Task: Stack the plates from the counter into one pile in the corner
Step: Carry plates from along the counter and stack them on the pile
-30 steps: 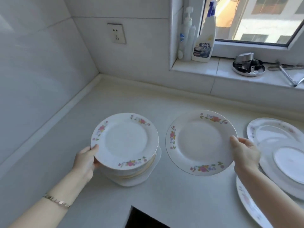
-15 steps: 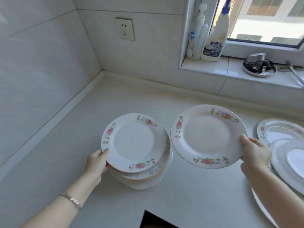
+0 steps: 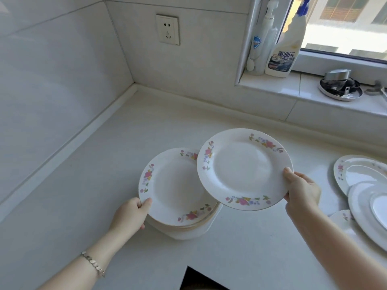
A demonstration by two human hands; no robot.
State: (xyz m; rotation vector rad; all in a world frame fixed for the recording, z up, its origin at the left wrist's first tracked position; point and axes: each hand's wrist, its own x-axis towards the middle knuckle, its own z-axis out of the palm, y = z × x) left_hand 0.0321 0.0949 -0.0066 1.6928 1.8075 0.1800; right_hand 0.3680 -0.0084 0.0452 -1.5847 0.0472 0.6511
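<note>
A pile of white flower-rimmed plates [image 3: 173, 189] rests on the counter in the middle of the view. My left hand [image 3: 130, 215] grips the pile at its near left rim. My right hand [image 3: 301, 190] holds a single flowered plate [image 3: 244, 169] by its right edge, raised and tilted, with its left part overlapping the pile's right side from above. More plates [image 3: 356, 174] lie at the right edge of the counter, partly cut off by the frame. The wall corner [image 3: 134, 84] lies far left of the pile.
A window sill [image 3: 293, 88] at the back right carries a soap pump [image 3: 262, 38], a spray cleaner bottle [image 3: 287, 51] and a metal dish [image 3: 340, 88]. A wall socket [image 3: 168, 30] sits above the counter. A dark opening [image 3: 201, 279] cuts into the near counter edge.
My right hand has carried the single plate leftwards until it overlaps the pile. My left hand keeps its grip on the pile's rim.
</note>
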